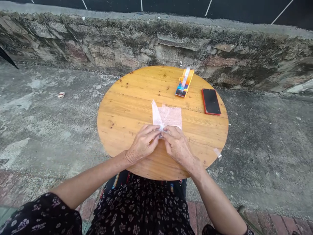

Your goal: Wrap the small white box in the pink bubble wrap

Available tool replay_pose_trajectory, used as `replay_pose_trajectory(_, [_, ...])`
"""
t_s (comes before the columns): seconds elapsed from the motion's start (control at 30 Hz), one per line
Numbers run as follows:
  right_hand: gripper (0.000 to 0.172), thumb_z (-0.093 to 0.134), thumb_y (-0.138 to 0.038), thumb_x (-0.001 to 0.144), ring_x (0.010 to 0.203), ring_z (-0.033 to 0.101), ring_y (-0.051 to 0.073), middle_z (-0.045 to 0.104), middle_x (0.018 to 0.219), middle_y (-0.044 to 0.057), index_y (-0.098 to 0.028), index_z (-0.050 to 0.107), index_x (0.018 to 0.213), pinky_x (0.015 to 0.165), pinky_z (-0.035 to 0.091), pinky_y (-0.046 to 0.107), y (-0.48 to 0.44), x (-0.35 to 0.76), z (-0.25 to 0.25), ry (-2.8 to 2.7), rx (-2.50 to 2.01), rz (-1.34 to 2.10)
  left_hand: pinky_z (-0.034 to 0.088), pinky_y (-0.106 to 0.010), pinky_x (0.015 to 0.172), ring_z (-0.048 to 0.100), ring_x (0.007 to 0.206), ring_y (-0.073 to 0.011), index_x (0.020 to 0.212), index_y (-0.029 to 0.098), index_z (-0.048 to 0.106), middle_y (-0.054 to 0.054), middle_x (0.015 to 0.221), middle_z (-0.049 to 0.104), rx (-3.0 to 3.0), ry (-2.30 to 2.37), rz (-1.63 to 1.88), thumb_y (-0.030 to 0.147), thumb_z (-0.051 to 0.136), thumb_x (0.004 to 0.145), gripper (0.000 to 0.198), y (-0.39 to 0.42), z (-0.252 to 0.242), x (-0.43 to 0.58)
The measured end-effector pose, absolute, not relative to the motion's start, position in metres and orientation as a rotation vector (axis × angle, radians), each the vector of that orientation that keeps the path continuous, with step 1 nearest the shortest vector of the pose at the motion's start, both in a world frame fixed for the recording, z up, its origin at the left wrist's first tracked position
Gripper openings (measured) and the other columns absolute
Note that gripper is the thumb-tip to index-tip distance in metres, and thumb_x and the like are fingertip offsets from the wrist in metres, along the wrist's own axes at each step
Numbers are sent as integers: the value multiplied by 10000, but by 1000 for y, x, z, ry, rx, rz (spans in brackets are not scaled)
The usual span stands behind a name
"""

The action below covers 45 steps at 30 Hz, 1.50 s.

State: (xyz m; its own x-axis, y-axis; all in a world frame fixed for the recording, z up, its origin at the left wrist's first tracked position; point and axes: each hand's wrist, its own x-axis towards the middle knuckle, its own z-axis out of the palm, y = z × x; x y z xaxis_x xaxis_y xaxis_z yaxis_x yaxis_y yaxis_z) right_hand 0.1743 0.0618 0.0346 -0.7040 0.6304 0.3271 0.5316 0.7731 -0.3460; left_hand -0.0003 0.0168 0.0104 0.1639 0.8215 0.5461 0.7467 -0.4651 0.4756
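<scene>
A pinkish-white translucent sheet (172,116), like bubble wrap, lies on the round wooden table (124,111) in front of me. Its left side is folded over into a pointed flap. My left hand (146,139) pinches the near left part of this sheet, fingers curled together. From the other side, my right hand (176,142) grips the near edge, and its fingertips almost meet those of the left. Whatever lies between the fingertips is mostly hidden.
A yellow-orange tape dispenser (185,82) stands at the table's far side. Right of it lies a red-edged phone (211,101). A strip of clear tape (217,153) hangs over the table's right front edge. Beyond the table runs a low stone wall (117,45).
</scene>
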Motion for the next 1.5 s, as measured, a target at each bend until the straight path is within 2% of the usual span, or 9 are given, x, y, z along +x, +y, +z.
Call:
replay_pose_trajectory(0.33, [317,482,-113,874,1111,576,236,634,1209,88,-212,657,1119,965,442,447,68,208,36,-2316,-1007,400,523,-452,919,581,1072,-240,1038,168,636,-119,1129,655,2464,1538,1137,95,497,873,228,19,3,1])
replay_pose_trajectory(0.43, [269,490,-159,879,942,641,210,674,1068,80,-205,647,1091,836,508,375,76,234,32,-2162,-1199,488,521,-442,928,571,1067,-238,1042,169,630,-106,1122,651,2481,1516,1132,84,502,867,233,20,2,0])
replay_pose_trajectory(0.53, [199,512,-190,879,752,639,177,688,931,57,-189,650,1024,713,508,320,78,246,32,-2146,-1321,536,518,-429,935,557,1069,-237,1049,154,623,-111,1124,646,2495,1505,1142,75,511,861,232,21,1,0])
replay_pose_trajectory(0.63, [187,499,-168,891,852,632,188,686,956,63,-183,659,989,786,494,328,74,238,36,-2227,-1240,514,514,-427,939,553,1068,-238,1055,139,617,-120,1125,644,2514,1494,1145,69,513,859,233,21,0,0])
replay_pose_trajectory(0.8, [281,499,-112,876,1009,561,228,659,1109,82,-176,655,1101,891,421,383,69,210,37,-2464,-1099,326,516,-438,932,552,1054,-244,1031,138,622,-122,1112,642,2569,1480,1103,78,500,869,211,21,4,-1])
replay_pose_trajectory(0.9, [317,514,-93,848,1005,524,244,655,1109,71,-186,658,1114,848,378,390,68,199,33,-2590,-1112,224,514,-426,939,547,1049,-243,992,126,626,-123,1100,638,2601,1477,1075,78,497,871,183,21,7,-1])
replay_pose_trajectory(1.1, [223,524,-127,850,968,505,237,656,1024,60,-198,696,972,804,329,379,68,191,28,-2653,-1156,173,513,-424,942,530,1071,-248,960,119,628,-121,1095,630,2629,1484,1040,91,494,880,159,22,10,0])
replay_pose_trajectory(1.37, [211,502,-231,920,992,566,224,654,1073,76,-196,688,1012,871,385,356,68,205,26,-2355,-1277,368,519,-412,925,534,1032,-245,915,104,637,-125,1063,633,2677,1478,991,68,490,875,157,23,13,-1])
replay_pose_trajectory(1.5, [191,515,-233,902,877,624,196,678,1011,67,-182,648,1030,782,428,303,71,220,28,-2225,-1557,436,520,-404,913,535,1017,-248,910,90,638,-129,1056,631,2707,1466,979,64,509,865,139,23,14,-2])
